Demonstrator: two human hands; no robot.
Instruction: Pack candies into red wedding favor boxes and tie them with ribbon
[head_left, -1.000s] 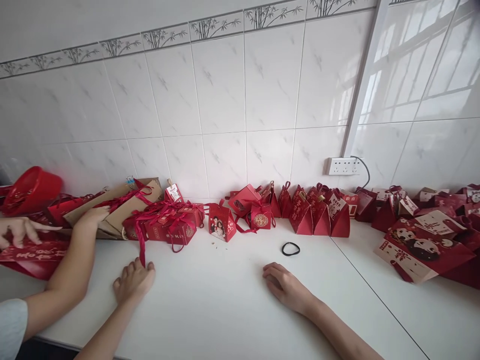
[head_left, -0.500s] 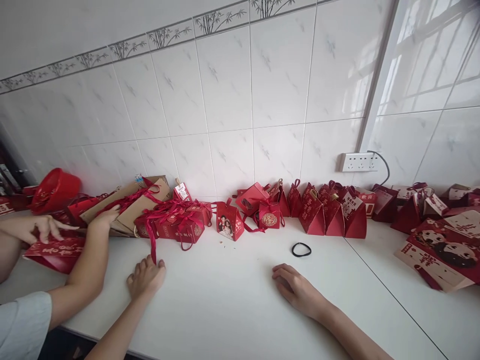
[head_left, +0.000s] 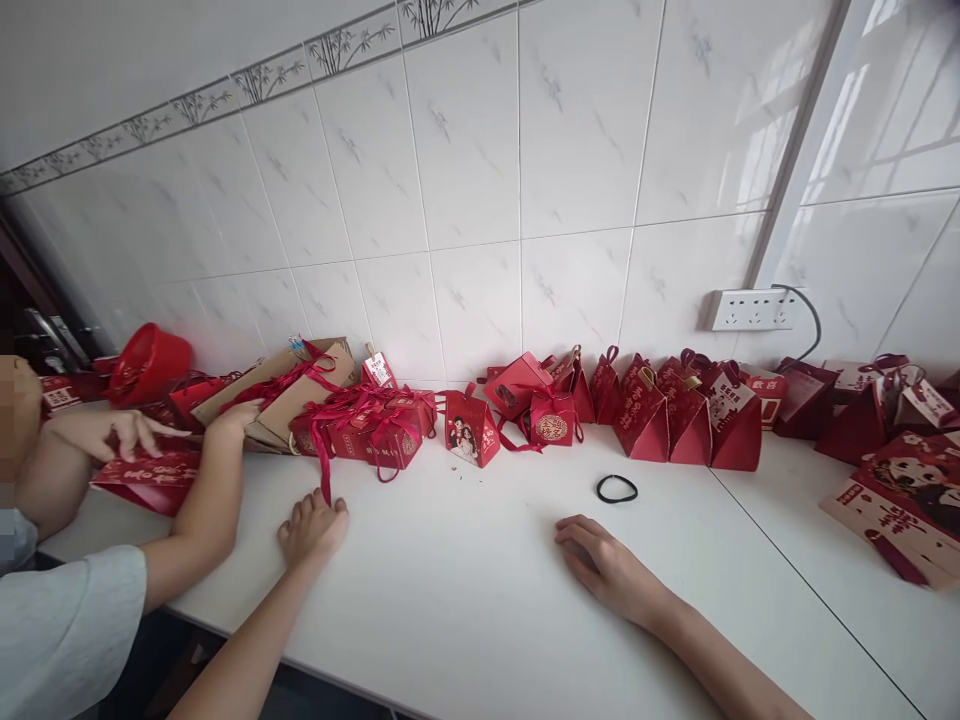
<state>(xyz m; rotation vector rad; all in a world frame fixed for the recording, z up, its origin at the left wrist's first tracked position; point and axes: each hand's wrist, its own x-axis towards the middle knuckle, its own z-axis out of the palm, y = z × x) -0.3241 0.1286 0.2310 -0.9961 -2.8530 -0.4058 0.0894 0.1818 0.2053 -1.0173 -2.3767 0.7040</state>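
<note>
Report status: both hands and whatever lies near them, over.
Left hand on white tabletop, at the end of a red ribbon, grip unclear. Right hand resting loosely curled, nothing visible in it. Black band beyond right hand.

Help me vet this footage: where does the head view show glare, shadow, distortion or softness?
Head view: window glare streaks the wall tiles at upper right; faint shadow beside the right hand; the large box cut off at right looks stretched, as if by a wide lens; print on the white tag left of centre looks soft.
</note>
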